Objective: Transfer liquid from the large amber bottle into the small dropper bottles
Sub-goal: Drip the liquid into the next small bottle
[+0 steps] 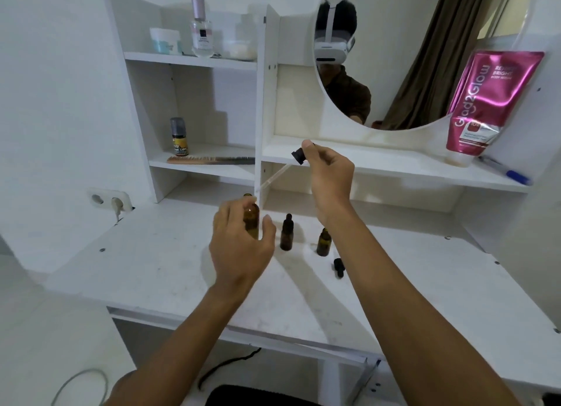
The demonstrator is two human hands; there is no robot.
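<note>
My left hand (239,247) is wrapped around the large amber bottle (251,219), which stands upright and uncapped on the white desk (158,263). My right hand (329,174) pinches the black bulb of a dropper (299,156); its glass pipette (271,179) slants down to the left, with the tip just above the big bottle's mouth. To the right stand two small amber dropper bottles: one (287,232) with its black cap on, the other (324,242) open. A loose black dropper cap (339,267) lies on the desk near the open one.
Shelves rise behind the desk, holding a comb (209,160), a small spray can (179,137), a perfume bottle (202,29) and jars. A round mirror (409,56), a pink tube (491,102) and a pen (505,171) sit at the right. A wall socket (110,200) is at the left.
</note>
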